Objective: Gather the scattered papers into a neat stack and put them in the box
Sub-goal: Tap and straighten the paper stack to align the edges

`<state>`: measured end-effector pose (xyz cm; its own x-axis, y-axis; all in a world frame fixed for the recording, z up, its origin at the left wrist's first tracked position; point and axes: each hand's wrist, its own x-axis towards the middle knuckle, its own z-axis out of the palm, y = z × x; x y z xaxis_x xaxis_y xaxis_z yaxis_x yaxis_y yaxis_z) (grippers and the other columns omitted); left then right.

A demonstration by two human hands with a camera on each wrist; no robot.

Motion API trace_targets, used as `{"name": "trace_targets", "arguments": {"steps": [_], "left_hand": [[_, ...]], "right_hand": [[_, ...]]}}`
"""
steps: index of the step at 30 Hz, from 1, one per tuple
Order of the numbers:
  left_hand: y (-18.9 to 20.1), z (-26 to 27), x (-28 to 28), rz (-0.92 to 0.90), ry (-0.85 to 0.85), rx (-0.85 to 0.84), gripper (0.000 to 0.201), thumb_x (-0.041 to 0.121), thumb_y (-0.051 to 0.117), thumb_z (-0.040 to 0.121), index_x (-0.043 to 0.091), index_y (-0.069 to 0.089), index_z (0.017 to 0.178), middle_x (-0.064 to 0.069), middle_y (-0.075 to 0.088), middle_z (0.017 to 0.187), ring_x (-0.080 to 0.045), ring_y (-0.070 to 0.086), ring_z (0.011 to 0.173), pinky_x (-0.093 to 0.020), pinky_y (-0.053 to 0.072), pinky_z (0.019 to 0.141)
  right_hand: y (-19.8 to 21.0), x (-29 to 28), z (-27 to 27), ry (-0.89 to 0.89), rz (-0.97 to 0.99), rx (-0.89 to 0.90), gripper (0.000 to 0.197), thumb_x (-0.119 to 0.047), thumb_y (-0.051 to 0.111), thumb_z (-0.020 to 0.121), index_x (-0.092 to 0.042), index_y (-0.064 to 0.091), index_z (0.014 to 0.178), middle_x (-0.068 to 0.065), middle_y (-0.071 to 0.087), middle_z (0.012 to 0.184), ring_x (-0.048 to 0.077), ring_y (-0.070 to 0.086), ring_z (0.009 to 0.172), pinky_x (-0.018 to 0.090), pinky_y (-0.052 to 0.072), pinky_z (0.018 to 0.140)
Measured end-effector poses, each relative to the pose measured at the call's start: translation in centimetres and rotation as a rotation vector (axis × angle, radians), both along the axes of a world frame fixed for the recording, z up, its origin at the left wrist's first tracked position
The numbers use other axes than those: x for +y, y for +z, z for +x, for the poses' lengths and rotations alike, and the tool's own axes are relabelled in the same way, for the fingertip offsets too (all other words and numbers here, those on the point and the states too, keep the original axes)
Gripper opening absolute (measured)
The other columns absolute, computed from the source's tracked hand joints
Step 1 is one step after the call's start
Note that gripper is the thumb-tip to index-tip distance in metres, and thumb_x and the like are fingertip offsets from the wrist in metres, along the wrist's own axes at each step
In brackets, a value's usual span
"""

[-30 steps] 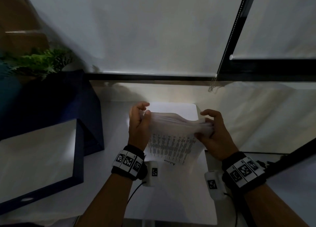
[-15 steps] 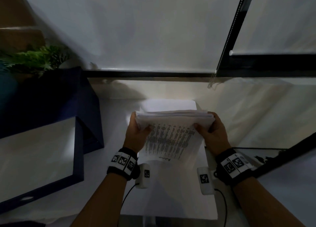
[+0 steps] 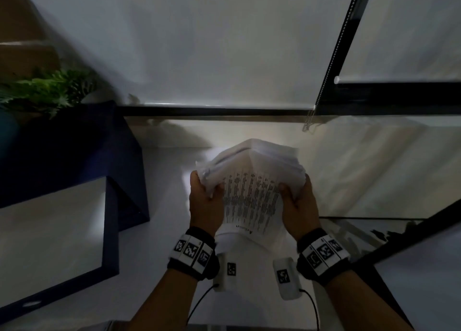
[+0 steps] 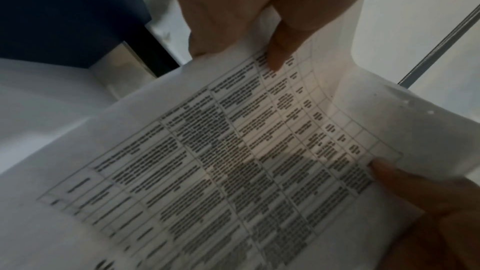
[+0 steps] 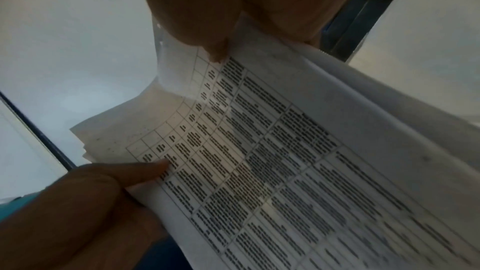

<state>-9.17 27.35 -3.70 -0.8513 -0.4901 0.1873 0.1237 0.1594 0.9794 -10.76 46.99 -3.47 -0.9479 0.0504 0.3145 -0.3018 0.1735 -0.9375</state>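
A thick stack of white papers point(image 3: 252, 196) stands on edge above the table, its front sheet printed with a table of text. My left hand point(image 3: 205, 201) grips the stack's left side, thumb on the printed sheet. My right hand point(image 3: 296, 202) grips the right side the same way. The top of the stack fans backward. In the left wrist view the printed sheet point(image 4: 233, 161) fills the frame, with my left hand point(image 4: 259, 44) pinching its edge. The right wrist view shows the printed sheet point(image 5: 272, 161) pinched by my right hand point(image 5: 215, 48). The dark blue box point(image 3: 107, 231) stands open at the left.
The box's raised lid point(image 3: 74, 143) leans behind it. A green plant point(image 3: 50, 91) sits at the far left. A window blind with its bead chain point(image 3: 331, 51) hangs behind the white table point(image 3: 159, 231). A dark rail point(image 3: 411, 243) runs at the right.
The stack went from fanned and loose between my hands to squared up, then rose and tilted more upright. Both hands slid lower along its sides.
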Motion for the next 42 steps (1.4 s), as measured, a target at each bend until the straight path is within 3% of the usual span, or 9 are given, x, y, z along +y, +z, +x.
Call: {"name": "trace_targets", "arguments": {"steps": [4,7,11,15,22,28,35,39,42], "left_hand": [[-0.2,1.0,0.3,0.001,-0.012,0.024,0.045,-0.001,0.061,0.088,-0.002,0.042,0.128,-0.012,0.061,0.116,-0.02,0.063,0.107,-0.046,0.056,0.089],[0.1,1.6,-0.5,0.044,-0.089,-0.011,0.05,-0.001,0.06,0.08,0.009,0.04,0.125,0.004,0.059,0.109,-0.01,0.063,0.098,-0.042,0.057,0.085],[-0.2,0.8,-1.9,0.049,-0.131,-0.024,0.063,0.007,0.063,0.078,0.005,0.036,0.135,0.0,0.061,0.11,-0.024,0.063,0.103,-0.05,0.056,0.089],[-0.1,0.5,-1.7,0.049,-0.139,0.007,0.059,0.017,0.065,0.081,0.02,0.035,0.132,0.001,0.059,0.113,-0.021,0.063,0.104,-0.045,0.058,0.087],[0.1,0.2,-1.8,0.181,-0.179,0.06,0.077,0.036,0.071,0.07,0.012,0.037,0.135,-0.001,0.062,0.112,-0.003,0.067,0.095,-0.02,0.055,0.076],[-1.0,-0.4,-1.6,0.24,-0.175,0.01,0.047,0.007,0.058,0.074,0.032,0.049,0.113,-0.001,0.062,0.104,-0.016,0.062,0.094,-0.03,0.056,0.078],[-1.9,-0.1,-2.2,0.161,-0.199,-0.111,0.047,0.011,0.049,0.079,0.047,0.05,0.109,0.0,0.064,0.105,-0.03,0.06,0.105,-0.053,0.053,0.09],[-2.4,0.3,-1.4,0.073,-0.197,-0.101,0.035,0.02,0.047,0.089,0.046,0.041,0.112,0.008,0.059,0.107,-0.002,0.061,0.1,-0.038,0.054,0.088],[-2.9,1.0,-0.4,-0.043,-0.2,-0.077,0.02,0.02,0.045,0.099,0.034,0.033,0.108,0.011,0.055,0.105,0.013,0.058,0.089,-0.021,0.053,0.08]], "right_hand": [[-1.6,-0.3,-0.3,0.003,0.041,0.104,0.057,-0.002,0.052,0.093,-0.051,0.04,0.12,-0.006,0.05,0.113,-0.013,0.049,0.11,0.003,0.035,0.092],[-2.7,-0.1,-0.3,0.045,0.026,0.043,0.076,0.004,0.059,0.088,-0.057,0.028,0.122,-0.017,0.046,0.119,-0.025,0.043,0.108,-0.001,0.037,0.088],[-3.6,0.9,-0.9,0.041,0.06,0.012,0.06,0.009,0.059,0.085,-0.019,0.028,0.129,-0.047,0.042,0.116,-0.024,0.043,0.111,-0.001,0.035,0.09],[-3.6,1.1,-0.9,0.015,0.106,-0.087,0.062,0.005,0.06,0.086,-0.024,0.033,0.133,-0.02,0.049,0.117,-0.009,0.047,0.106,-0.002,0.037,0.084],[-3.5,1.7,-1.3,0.015,0.18,-0.217,0.062,-0.02,0.069,0.085,-0.017,0.041,0.14,-0.002,0.058,0.122,0.019,0.057,0.114,0.035,0.05,0.092],[-3.2,1.5,-1.3,0.014,0.137,-0.191,0.063,-0.011,0.067,0.086,-0.049,0.032,0.121,-0.029,0.047,0.114,-0.008,0.052,0.099,0.006,0.044,0.081],[-4.1,1.4,-0.6,0.022,0.159,-0.282,0.057,-0.02,0.059,0.092,-0.031,0.032,0.141,-0.009,0.053,0.12,0.016,0.053,0.114,0.032,0.045,0.094],[-3.2,0.7,0.0,0.01,0.202,-0.29,0.05,-0.021,0.051,0.096,-0.02,0.032,0.142,-0.007,0.049,0.111,0.01,0.048,0.102,0.023,0.038,0.085],[-3.3,0.2,0.9,0.02,0.176,-0.281,0.047,-0.024,0.053,0.095,-0.034,0.027,0.133,-0.007,0.05,0.11,0.012,0.051,0.099,0.024,0.042,0.082]]}}
